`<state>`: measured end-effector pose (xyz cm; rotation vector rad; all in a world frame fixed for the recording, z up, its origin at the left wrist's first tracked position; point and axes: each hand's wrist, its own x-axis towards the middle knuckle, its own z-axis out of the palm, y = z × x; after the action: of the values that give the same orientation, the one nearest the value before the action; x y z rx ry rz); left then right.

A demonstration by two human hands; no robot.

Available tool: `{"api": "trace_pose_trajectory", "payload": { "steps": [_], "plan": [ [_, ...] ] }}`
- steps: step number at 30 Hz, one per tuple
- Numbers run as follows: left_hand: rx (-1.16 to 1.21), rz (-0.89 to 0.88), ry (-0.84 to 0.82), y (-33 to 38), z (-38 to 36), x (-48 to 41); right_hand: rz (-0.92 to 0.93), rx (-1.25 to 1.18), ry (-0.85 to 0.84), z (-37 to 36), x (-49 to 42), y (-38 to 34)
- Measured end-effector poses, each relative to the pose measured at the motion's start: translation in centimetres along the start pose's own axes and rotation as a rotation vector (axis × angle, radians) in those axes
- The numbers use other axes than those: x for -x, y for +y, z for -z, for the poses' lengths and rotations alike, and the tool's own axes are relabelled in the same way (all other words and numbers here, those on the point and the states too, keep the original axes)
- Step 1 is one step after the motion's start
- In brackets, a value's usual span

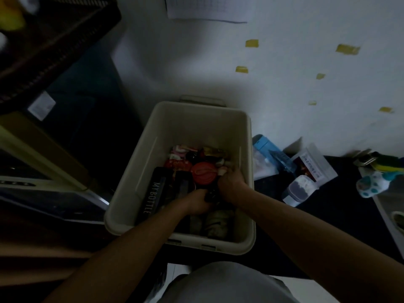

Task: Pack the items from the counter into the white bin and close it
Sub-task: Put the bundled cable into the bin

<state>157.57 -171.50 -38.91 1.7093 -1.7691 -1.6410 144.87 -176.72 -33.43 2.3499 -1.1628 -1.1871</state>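
Pretty dim shot, but here's what shows. The white bin (196,119) sits in the middle of the frame, open on top, and both arms reach down into it from the bottom edge. The left hand (195,203) is low in the bin near the centre, its fingers curled round a small dark thing (210,195). The right hand (231,182) is just beside it, touching the same spot. Its fingers point down into the pile, and I honestly can't tell if they're holding anything.

Already in the bin:
- a black box (153,193) reading "MY BOTTLE", leaning along the left wall
- a red round thing (204,172) right above the hands
- a bunch of snack packets (185,155) toward the far side

Still out on the dark tabletop (328,226), right of the bin:
- a blue box (265,147) just beside the bin's rim
- a clear pouch (314,165) with a label
- a little tub (299,189) with dark stuff inside
- a paw-shaped thing (371,182) further right

Behind it all there's a pale wall (284,95) with bits of yellow tape (251,43) stuck on.
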Motion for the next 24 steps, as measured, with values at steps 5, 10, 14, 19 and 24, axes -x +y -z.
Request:
{"api": "trace_pose_trajectory", "payload": {
  "steps": [5, 10, 14, 19, 24],
  "plan": [
    [0.068, -0.146, 0.165, 0.7, 0.5, 0.2, 0.004, -0.179, 0.142, 0.4, 0.5, 0.9],
    [0.148, -0.228, 0.303, 3.4, 2.4, 0.1, 0.022, -0.254, 0.342, 1.0, 1.2, 3.8],
    [0.119, -0.265, 0.406, 6.9, 3.7, -0.7, 0.02, -0.355, 0.487, 1.1, 1.8, 7.0],
    [0.01, -0.358, 0.57, 12.3, 3.9, -2.4, -0.048, -0.474, 0.589, -0.5, 2.7, 12.5],
    [0.021, -0.393, 0.554, 17.0, 1.9, -4.7, -0.106, -0.592, 0.574, -4.5, 3.4, 16.8]
  ]
}}
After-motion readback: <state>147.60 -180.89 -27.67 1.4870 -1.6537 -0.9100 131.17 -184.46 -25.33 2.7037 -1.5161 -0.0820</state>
